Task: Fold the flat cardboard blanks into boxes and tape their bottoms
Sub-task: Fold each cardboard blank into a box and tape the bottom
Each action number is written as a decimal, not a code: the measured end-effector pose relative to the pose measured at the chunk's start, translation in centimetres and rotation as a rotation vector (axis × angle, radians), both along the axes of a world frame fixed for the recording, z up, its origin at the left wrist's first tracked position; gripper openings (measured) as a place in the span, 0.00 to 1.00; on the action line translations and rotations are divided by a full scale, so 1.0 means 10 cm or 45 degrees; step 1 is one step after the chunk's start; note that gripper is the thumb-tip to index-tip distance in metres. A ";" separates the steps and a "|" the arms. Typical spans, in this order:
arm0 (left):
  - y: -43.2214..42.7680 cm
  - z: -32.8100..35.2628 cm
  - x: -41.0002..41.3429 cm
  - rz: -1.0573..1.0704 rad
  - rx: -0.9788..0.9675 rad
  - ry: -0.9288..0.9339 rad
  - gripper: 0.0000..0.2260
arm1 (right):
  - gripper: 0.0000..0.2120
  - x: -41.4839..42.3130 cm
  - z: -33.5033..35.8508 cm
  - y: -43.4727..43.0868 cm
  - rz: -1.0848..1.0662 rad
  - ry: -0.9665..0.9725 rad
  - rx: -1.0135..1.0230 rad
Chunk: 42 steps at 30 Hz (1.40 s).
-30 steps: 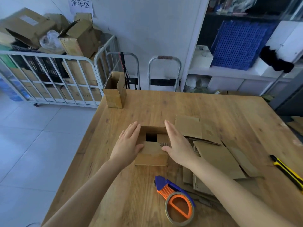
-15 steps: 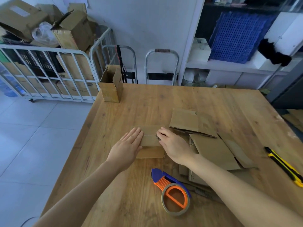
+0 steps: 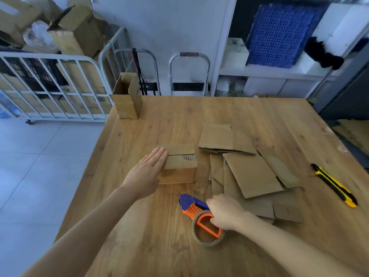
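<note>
Cardboard box (image 3: 179, 164) sits centre frame on the table (image 3: 179, 124), bottom flaps folded shut. Half a second ago both hands pressed the flaps. Now only the left hand (image 3: 147, 172) stays, fingers straight and flat on the left edge. The right hand (image 3: 225, 213) has dropped to lower centre and curls round the tape dispenser (image 3: 201, 218). Folding looks done, taping likely next.

Counts:
- two formed boxes, including the second box (image 3: 126, 98) standing upper left
- one dispenser
- one knife (image 3: 335, 186)
- flat blanks (image 3: 253, 174) overlapping at right, at least three
</note>
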State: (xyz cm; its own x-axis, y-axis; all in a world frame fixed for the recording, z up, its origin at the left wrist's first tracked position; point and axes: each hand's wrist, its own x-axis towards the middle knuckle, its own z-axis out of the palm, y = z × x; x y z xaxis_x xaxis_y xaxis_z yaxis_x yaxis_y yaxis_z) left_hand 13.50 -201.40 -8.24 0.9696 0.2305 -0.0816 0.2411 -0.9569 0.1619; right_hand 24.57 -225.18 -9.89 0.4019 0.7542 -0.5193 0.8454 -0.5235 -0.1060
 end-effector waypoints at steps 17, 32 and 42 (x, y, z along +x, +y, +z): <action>0.11 0.01 0.02 0.024 -0.229 -0.069 0.30 | 0.19 0.74 1.06 0.23 -0.460 0.478 0.904; 0.24 0.09 0.10 0.025 -0.524 -0.052 0.28 | 0.21 0.91 0.84 0.91 -0.151 0.224 1.010; 0.20 0.52 0.30 1.191 -2.011 -0.532 0.18 | 0.23 0.93 0.79 0.92 -0.105 0.220 1.023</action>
State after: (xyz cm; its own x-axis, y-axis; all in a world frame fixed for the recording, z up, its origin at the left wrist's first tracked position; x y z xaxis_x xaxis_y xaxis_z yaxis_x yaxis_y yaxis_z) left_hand 16.46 -199.43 -3.09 0.6030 0.5854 -0.5420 0.2453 0.5104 0.8242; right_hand 33.85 -215.97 -1.95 0.4365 0.8934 0.1065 0.7449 -0.2925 -0.5996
